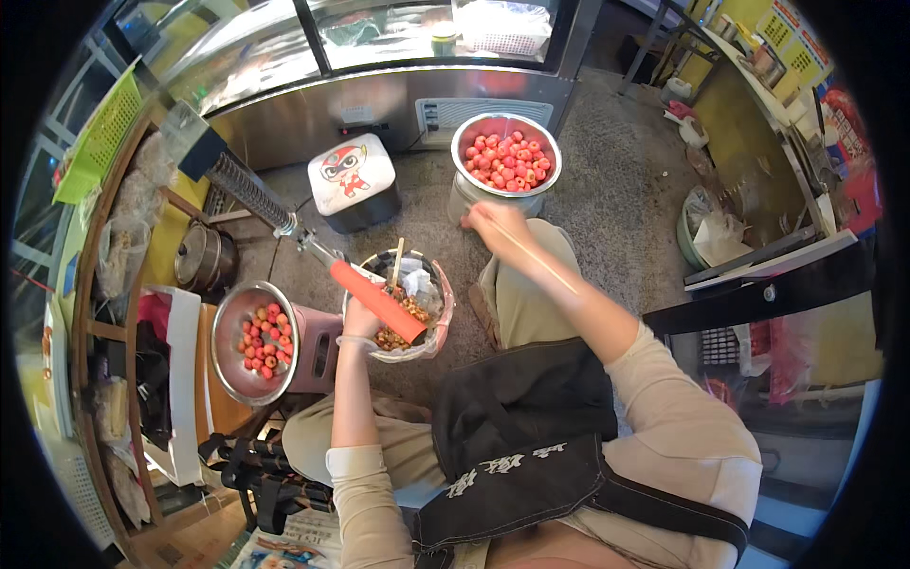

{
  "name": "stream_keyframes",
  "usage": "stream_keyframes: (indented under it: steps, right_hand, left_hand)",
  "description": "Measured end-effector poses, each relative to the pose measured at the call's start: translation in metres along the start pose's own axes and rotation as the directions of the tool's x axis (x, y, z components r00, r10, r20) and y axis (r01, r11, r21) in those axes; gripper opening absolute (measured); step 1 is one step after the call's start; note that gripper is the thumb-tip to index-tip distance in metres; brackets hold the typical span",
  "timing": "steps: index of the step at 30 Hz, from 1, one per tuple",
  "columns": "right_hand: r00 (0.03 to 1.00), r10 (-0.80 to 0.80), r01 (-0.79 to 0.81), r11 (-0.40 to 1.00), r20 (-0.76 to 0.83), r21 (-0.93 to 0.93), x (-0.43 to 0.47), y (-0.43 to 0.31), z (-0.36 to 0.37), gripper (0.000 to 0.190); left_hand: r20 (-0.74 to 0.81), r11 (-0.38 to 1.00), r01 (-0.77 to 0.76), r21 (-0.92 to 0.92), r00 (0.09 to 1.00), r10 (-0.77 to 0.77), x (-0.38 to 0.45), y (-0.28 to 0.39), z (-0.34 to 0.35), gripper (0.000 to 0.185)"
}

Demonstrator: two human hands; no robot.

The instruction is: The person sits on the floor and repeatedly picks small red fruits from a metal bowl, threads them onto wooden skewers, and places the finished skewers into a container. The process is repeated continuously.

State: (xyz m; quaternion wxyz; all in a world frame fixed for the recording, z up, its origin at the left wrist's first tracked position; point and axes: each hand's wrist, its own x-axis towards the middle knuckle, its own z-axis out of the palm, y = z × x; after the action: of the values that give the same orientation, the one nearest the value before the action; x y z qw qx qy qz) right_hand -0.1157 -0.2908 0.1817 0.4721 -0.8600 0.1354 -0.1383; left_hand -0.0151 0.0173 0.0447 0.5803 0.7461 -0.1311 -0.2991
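My right hand (500, 231), slightly blurred, holds a thin wooden stick (537, 260) that points back along the forearm. Just beyond it, a steel bowl (557, 165) full of small red fruits (508, 162) rests on a metal container. My left hand (361, 317) is over a lined waste basket (444, 313) with brown scraps (398, 334) and crumpled wrapping inside. A tool with a red grip (377, 302) and a metal spring (249, 192) crosses above that hand, hiding its fingers. Another steel bowl (220, 341) at the left has fewer red fruits (266, 341).
A stool with a cartoon top (352, 174) stands before the glass display case (341, 107). Lidded pots (202, 256) and a wooden shelf (89, 313) are at the left. A pink plastic stool (316, 348) is beside the left bowl. A counter (768, 178) stands at the right.
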Motion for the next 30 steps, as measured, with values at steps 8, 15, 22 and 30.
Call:
stream_keyframes:
  steps: [8,15,22,30]
  right_hand:
    - [0.579,-0.482,0.263,0.874,0.657,0.409,-0.166,-0.11,0.032,0.019]
    - [0.248,-0.809,0.402,0.587,0.533,0.703,-0.174,-0.225,0.176,0.026]
    - [-0.536,-0.414,0.635,0.376,0.735,0.675,-0.212,-0.25,0.253,0.036]
    - [-0.587,-0.595,0.532,0.228,0.549,0.816,-0.314,-0.34,0.254,0.035]
  left_hand:
    - [-0.308,0.808,-0.028,0.589,0.916,0.256,-0.042,0.047,0.032,0.021]
    - [-0.14,0.141,0.088,0.986,0.898,0.418,-0.072,0.078,0.115,0.017]
    - [0.311,-0.134,-0.288,0.948,0.925,0.217,-0.054,0.068,0.088,0.021]
    - [-0.501,0.891,0.222,0.396,0.865,0.007,-0.127,0.184,-0.151,0.024]
